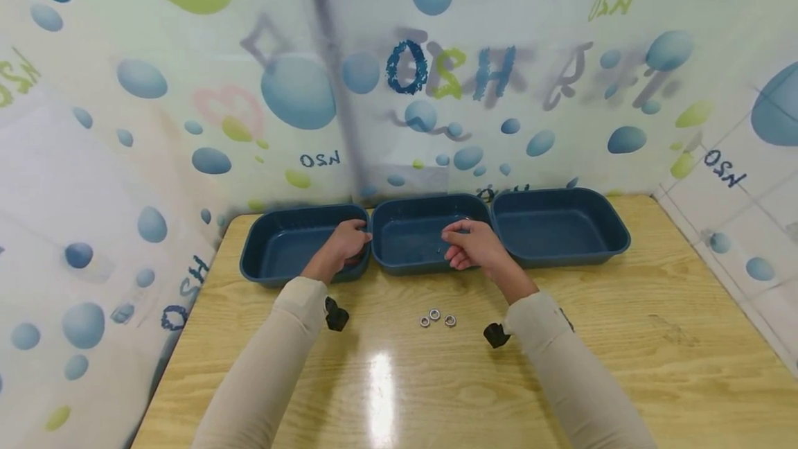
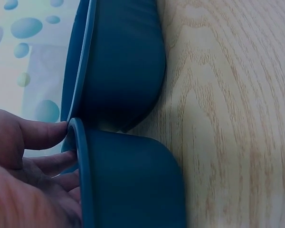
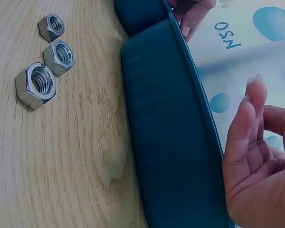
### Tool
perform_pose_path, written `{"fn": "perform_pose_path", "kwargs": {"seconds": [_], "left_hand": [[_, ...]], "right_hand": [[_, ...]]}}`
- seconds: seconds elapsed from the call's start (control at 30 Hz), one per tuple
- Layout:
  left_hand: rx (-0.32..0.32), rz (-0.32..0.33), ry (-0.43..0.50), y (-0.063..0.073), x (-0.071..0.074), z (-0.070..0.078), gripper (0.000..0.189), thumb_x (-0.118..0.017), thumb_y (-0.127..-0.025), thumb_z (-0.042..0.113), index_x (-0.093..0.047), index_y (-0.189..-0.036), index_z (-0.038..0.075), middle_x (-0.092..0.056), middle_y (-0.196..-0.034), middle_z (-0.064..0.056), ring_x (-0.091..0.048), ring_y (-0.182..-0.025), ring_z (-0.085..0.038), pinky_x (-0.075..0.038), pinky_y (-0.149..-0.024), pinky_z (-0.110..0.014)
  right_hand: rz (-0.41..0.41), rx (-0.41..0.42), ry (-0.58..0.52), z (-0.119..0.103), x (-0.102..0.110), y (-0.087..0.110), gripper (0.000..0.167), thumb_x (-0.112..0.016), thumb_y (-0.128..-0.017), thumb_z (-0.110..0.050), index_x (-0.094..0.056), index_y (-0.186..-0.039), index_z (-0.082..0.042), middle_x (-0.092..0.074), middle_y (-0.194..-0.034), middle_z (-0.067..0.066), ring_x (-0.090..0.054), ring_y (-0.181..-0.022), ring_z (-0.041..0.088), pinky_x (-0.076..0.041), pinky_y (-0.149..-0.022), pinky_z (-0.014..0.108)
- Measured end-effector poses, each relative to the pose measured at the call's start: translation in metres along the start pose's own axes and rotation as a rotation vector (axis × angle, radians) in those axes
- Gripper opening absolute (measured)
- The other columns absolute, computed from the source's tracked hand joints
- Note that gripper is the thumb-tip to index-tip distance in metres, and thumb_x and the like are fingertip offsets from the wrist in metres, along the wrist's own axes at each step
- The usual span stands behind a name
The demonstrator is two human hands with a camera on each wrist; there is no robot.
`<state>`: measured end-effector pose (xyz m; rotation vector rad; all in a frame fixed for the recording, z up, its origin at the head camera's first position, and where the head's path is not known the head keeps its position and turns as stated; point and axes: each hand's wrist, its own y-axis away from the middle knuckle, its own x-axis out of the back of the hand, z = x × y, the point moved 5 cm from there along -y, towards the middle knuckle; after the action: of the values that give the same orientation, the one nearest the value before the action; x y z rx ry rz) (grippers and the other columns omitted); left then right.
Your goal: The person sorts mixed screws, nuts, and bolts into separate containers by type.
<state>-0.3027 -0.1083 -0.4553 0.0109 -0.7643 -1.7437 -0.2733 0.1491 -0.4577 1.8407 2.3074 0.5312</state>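
My left hand (image 1: 349, 241) is at the right end of the left blue bin (image 1: 262, 272). In the left wrist view the thumb (image 2: 45, 134) lies against the rim where two bins meet, and the fingers reach down inside; the hand grips that rim. My right hand (image 1: 474, 244) hovers over the front of the middle blue bin (image 1: 399, 269), fingers loosely bent, nothing visible in them. A tiny dark piece (image 1: 438, 251) shows inside that bin beside the fingers. Three steel hex nuts (image 3: 37, 86) lie grouped on the table in front of it.
A third blue bin (image 1: 561, 258) stands to the right, in line with the others along the table's back edge. Behind them hangs a patterned curtain (image 1: 386, 137). The wooden table (image 1: 673, 338) reaches toward me.
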Motion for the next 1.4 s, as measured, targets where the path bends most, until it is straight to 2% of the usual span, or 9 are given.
{"fn": "perform_pose_path", "kwargs": {"seconds": [0.17,0.3,0.5,0.73,0.87,0.93,1.17,1.3,1.4], "left_hand": [[0.003,0.043,-0.016,0.004,0.003,0.001,0.054,-0.046,-0.104,0.019,-0.028,-0.154,0.014,-0.044,-0.145,-0.014,-0.053,-0.12,-0.033,-0.047,-0.097,-0.048],[-0.053,0.123,-0.116,0.018,0.012,0.016,0.054,-0.048,-0.103,0.025,-0.03,-0.153,0.015,-0.044,-0.145,-0.015,-0.053,-0.118,-0.036,-0.047,-0.093,-0.049],[-0.187,0.221,-0.221,0.045,0.021,0.045,0.054,-0.049,-0.102,0.032,-0.034,-0.152,0.018,-0.049,-0.143,-0.014,-0.054,-0.119,-0.034,-0.045,-0.095,-0.051],[-0.298,0.264,-0.249,0.084,0.003,0.063,0.038,-0.053,-0.1,0.031,-0.052,-0.135,0.016,-0.062,-0.118,-0.012,-0.062,-0.088,-0.028,-0.048,-0.072,-0.041],[-0.326,0.178,-0.219,0.099,-0.022,0.061,0.031,-0.058,-0.098,0.03,-0.056,-0.127,0.019,-0.062,-0.107,-0.008,-0.059,-0.079,-0.024,-0.046,-0.066,-0.037],[-0.313,0.094,-0.135,0.101,-0.036,0.056,0.031,-0.06,-0.097,0.027,-0.056,-0.127,0.019,-0.061,-0.104,-0.009,-0.059,-0.078,-0.022,-0.048,-0.066,-0.036],[-0.136,-0.17,0.331,0.092,-0.07,0.023,0.038,-0.063,-0.094,0.017,-0.052,-0.131,0.014,-0.07,-0.099,-0.014,-0.071,-0.077,-0.026,-0.058,-0.07,-0.036],[-0.037,-0.258,0.475,0.079,-0.085,-0.005,0.046,-0.059,-0.096,0.016,-0.042,-0.138,0.011,-0.071,-0.101,-0.021,-0.073,-0.076,-0.029,-0.059,-0.063,-0.035],[0.018,-0.283,0.55,0.07,-0.095,-0.024,0.049,-0.058,-0.097,0.016,-0.037,-0.141,0.01,-0.07,-0.102,-0.027,-0.073,-0.076,-0.031,-0.059,-0.062,-0.036]], "right_hand": [[0.002,0.014,0.006,-0.005,0.003,0.0,0.037,-0.058,-0.099,-0.026,-0.056,-0.128,-0.002,-0.068,-0.074,0.004,-0.064,-0.058,0.014,-0.057,-0.063,0.033],[0.037,0.07,0.054,-0.021,0.021,0.003,0.032,-0.058,-0.099,-0.028,-0.06,-0.123,-0.006,-0.07,-0.091,0.006,-0.069,-0.075,0.016,-0.058,-0.074,0.037],[0.131,0.135,0.176,-0.055,0.075,0.012,0.038,-0.056,-0.1,-0.029,-0.054,-0.132,-0.008,-0.061,-0.123,0.014,-0.062,-0.108,0.029,-0.054,-0.085,0.038],[0.26,0.069,0.385,-0.069,0.154,0.032,0.057,-0.054,-0.099,-0.034,-0.041,-0.145,-0.002,-0.043,-0.142,0.024,-0.046,-0.125,0.04,-0.047,-0.098,0.048],[0.387,0.035,0.475,-0.059,0.2,0.043,0.061,-0.054,-0.098,-0.036,-0.04,-0.144,0.002,-0.04,-0.14,0.028,-0.046,-0.12,0.041,-0.051,-0.091,0.044],[0.413,0.007,0.488,-0.05,0.218,0.046,0.062,-0.053,-0.098,-0.035,-0.039,-0.144,0.004,-0.038,-0.141,0.03,-0.045,-0.121,0.044,-0.049,-0.093,0.047],[0.407,-0.096,0.413,-0.018,0.255,0.046,0.065,-0.054,-0.098,-0.031,-0.033,-0.144,0.009,-0.025,-0.149,0.033,-0.032,-0.132,0.053,-0.034,-0.106,0.059],[0.424,-0.176,0.345,-0.001,0.266,0.04,0.067,-0.054,-0.096,-0.027,-0.029,-0.147,0.009,-0.02,-0.153,0.033,-0.028,-0.136,0.052,-0.032,-0.11,0.057],[0.45,-0.223,0.35,0.01,0.273,0.037,0.066,-0.054,-0.095,-0.026,-0.031,-0.144,0.011,-0.022,-0.152,0.035,-0.031,-0.135,0.051,-0.034,-0.108,0.056]]}}
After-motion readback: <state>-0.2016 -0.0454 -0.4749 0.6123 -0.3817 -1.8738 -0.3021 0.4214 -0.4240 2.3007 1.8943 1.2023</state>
